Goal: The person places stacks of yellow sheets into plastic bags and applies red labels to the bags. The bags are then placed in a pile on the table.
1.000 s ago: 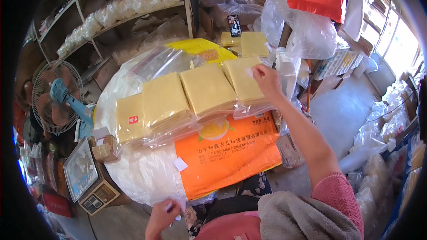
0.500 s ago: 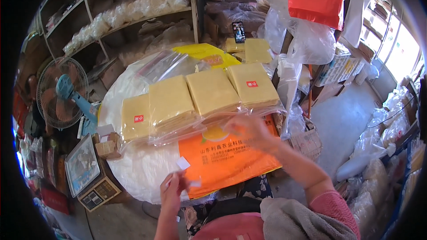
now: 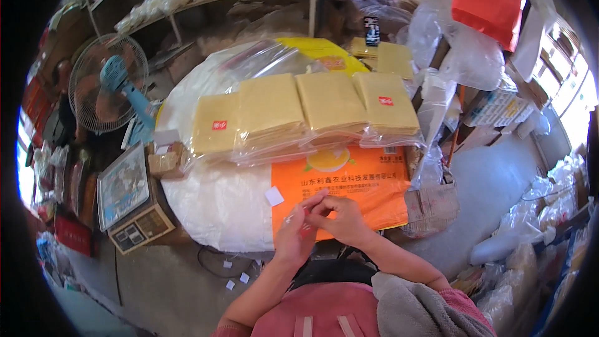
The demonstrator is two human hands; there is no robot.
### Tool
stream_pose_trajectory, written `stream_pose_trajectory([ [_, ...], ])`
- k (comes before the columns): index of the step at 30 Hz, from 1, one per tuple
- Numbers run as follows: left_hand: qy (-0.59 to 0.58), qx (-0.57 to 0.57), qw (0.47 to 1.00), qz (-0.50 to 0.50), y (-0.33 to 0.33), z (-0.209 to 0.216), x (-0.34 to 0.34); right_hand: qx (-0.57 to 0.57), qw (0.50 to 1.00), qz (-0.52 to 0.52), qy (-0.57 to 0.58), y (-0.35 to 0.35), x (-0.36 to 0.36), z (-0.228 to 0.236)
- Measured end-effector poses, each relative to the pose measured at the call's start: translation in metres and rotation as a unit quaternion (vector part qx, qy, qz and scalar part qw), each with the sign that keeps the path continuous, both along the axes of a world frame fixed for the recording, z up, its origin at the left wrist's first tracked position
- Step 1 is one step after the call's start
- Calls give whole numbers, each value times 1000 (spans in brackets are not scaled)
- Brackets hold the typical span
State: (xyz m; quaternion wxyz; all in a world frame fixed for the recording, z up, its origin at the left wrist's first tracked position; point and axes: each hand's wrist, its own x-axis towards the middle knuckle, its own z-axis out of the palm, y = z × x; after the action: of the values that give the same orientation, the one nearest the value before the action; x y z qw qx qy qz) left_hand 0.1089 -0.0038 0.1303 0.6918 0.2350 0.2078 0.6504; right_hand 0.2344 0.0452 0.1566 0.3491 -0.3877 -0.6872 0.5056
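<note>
Over the near part of the orange printed sheet (image 3: 368, 187), my two hands meet. My left hand (image 3: 296, 232) is closed, and a bit of red shows between its fingers, too small to name. Its fingertips touch those of my right hand (image 3: 343, 219), which is closed in a pinch; whatever it holds is hidden. Just beyond the left hand lies a small white paper square (image 3: 274, 196). Farther off, several stacks of yellowish flat bags (image 3: 271, 106) with clear plastic edges stand in a row. A red label (image 3: 386, 101) sits on the rightmost stack, another (image 3: 219, 125) on the leftmost.
White sacking (image 3: 215, 209) covers the table's left side. A blue fan (image 3: 115, 81) and a box with a framed panel (image 3: 128, 181) stand left. A phone (image 3: 372, 31) leans at the back. Small paper squares (image 3: 230, 284) lie on the floor. Plastic-wrapped bundles (image 3: 555, 200) crowd the right.
My right hand has drawn back from the front of the bag stacks and joined the left. The left hand has moved right, toward it. The view has shifted, showing more floor.
</note>
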Motion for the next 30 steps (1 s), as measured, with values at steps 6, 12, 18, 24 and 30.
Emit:
stream_pose_trajectory([
  [6,35,-7,999,22,2,0,0,-24,999,5,31,0,0,-2],
  [12,-10,19,1000,2,2,-5,-4,-9,1000,8,22,0,-3,-4],
  [18,-16,20,1000,2,2,-8,-5,-45,999,-2,11,2,-6,0],
  [24,-9,42,999,18,6,-5,-7,-29,999,-5,31,4,-6,-4],
  [30,11,-1,998,66,8,0,-8,-64,996,-36,51,7,-9,-6],
])
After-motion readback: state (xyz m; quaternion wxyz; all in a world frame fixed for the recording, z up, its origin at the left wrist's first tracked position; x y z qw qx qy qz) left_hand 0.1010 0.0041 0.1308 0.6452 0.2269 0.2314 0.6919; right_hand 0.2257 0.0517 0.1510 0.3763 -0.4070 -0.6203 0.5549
